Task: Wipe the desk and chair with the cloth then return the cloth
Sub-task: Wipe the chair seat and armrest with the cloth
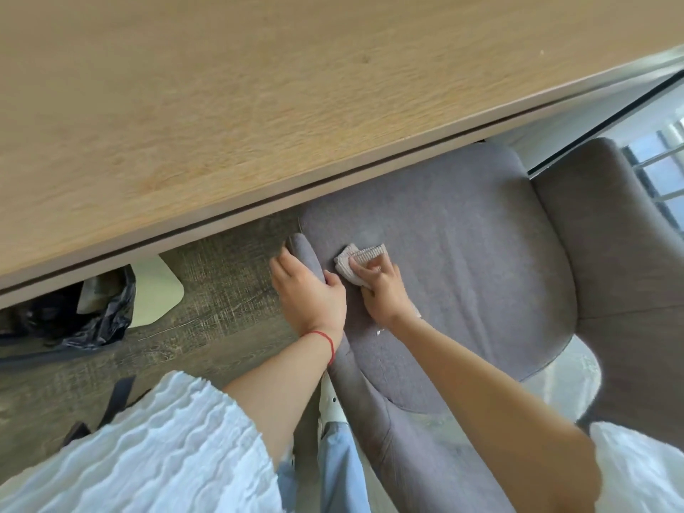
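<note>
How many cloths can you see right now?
1. The cloth lies on the chair seat, pressed under the right hand, beside the armrest held by the left hand. Others may be out of view.

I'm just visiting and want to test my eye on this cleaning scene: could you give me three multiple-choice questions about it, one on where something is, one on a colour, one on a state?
1. Where is the cloth?
A. On the desk top
B. On the chair seat, under the right hand
C. On the floor

2. What colour is the band on the left wrist?
A. Red
B. Blue
C. Green

3. What is the left hand doing?
A. Hanging free
B. Resting flat on the desk
C. Gripping the chair's armrest

Answers:
1 B: the right hand presses the cloth onto the grey chair seat.
2 A: a thin red band circles the wrist.
3 C: the left hand wraps the padded armrest beside the seat, below the desk edge.
</note>
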A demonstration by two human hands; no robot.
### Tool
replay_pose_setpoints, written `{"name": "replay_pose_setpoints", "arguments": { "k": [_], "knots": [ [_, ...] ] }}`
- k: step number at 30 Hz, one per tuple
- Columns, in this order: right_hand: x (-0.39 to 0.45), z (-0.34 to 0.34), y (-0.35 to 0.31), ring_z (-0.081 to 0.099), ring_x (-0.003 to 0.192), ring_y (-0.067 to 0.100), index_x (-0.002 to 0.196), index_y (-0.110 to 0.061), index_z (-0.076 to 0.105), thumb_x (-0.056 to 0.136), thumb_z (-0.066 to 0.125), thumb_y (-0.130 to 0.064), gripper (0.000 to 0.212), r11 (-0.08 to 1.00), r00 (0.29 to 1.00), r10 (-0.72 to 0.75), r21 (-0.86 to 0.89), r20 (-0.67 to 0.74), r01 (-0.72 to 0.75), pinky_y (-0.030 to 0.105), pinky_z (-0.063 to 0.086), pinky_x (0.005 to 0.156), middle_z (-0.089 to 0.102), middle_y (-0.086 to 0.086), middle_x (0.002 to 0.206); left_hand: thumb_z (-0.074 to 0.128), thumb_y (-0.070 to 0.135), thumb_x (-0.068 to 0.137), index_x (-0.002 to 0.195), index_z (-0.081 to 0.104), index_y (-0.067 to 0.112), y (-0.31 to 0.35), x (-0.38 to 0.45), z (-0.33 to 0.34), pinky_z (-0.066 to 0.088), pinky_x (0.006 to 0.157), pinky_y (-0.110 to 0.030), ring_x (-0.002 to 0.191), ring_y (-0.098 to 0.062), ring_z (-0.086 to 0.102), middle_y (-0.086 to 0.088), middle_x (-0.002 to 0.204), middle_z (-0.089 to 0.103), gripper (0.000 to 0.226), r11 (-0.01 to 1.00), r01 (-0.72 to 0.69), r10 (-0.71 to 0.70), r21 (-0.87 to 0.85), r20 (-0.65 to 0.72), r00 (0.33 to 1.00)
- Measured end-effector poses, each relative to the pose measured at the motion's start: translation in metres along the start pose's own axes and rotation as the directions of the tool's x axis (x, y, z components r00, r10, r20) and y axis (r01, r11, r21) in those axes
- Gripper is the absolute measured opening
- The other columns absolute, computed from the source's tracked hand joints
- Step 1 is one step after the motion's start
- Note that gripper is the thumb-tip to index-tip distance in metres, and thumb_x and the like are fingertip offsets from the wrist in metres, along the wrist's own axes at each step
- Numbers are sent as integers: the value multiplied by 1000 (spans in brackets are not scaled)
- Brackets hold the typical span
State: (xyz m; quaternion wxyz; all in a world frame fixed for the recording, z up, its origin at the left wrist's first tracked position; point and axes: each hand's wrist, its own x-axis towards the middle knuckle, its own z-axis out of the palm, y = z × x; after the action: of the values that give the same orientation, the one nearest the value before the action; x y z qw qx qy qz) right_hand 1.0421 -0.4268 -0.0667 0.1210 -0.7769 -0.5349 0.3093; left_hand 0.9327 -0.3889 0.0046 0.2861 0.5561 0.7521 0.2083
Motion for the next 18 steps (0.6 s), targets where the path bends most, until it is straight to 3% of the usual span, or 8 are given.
{"name": "replay_pose_setpoints", "arguments": {
  "k": [2, 5, 8, 13, 16, 18],
  "knots": [
    [13, -18, 6, 40, 111, 38, 134, -20, 51, 90, 42, 0, 50, 1000, 999, -17, -24, -49, 16, 47, 41, 95, 43, 20, 124, 66, 8, 73, 129, 38, -2, 0, 0, -1, 40, 97, -45, 118, -39, 46, -21, 129, 45, 63, 1000, -11, 11, 6, 4, 1000],
    [39, -31, 7, 36, 115, 38, 136, -23, 47, 89, 39, 2, 54, 981, 953, 193, 33, -235, -190, 47, 39, 98, 37, 19, 132, 67, 9, 73, 129, 38, -1, -1, 1, 1, 43, 92, -47, 117, -39, 47, -20, 130, 45, 64, 1000, -13, 13, 17, 1, 1000],
    [33, -13, -1, 34, 118, 37, 139, -31, 40, 89, 39, -2, 58, 954, 946, 296, -8, -132, -299, 46, 36, 100, 33, 15, 139, 67, 10, 72, 128, 38, 0, -3, 2, 4, 44, 90, -46, 115, -39, 48, -19, 129, 45, 64, 999, -25, 25, 29, -8, 1000],
    [-5, -12, -10, 32, 124, 38, 139, -34, 41, 94, 36, -9, 51, 959, 944, 283, -66, 172, -276, 46, 32, 107, 31, 14, 142, 66, 9, 72, 126, 40, -3, 1, -1, -3, 39, 93, -43, 114, -42, 48, -23, 127, 47, 60, 1000, -14, 13, 21, 8, 1000],
    [-21, -45, -8, 36, 122, 36, 136, -28, 49, 95, 36, -7, 48, 954, 947, 295, 12, 127, -299, 47, 37, 105, 39, 14, 133, 66, 11, 76, 128, 37, -3, 11, -5, -13, 43, 90, -48, 117, -42, 47, -24, 130, 44, 61, 998, 9, -14, 64, 87, 996],
    [-37, -69, -11, 44, 118, 35, 134, -23, 52, 92, 38, -2, 49, 890, 919, 393, 239, 34, -389, 47, 42, 103, 46, 14, 127, 67, 14, 79, 127, 35, -4, 16, -6, -24, 45, 88, -49, 117, -43, 46, -25, 131, 42, 60, 991, 16, -41, 131, 185, 982]
  ]
}}
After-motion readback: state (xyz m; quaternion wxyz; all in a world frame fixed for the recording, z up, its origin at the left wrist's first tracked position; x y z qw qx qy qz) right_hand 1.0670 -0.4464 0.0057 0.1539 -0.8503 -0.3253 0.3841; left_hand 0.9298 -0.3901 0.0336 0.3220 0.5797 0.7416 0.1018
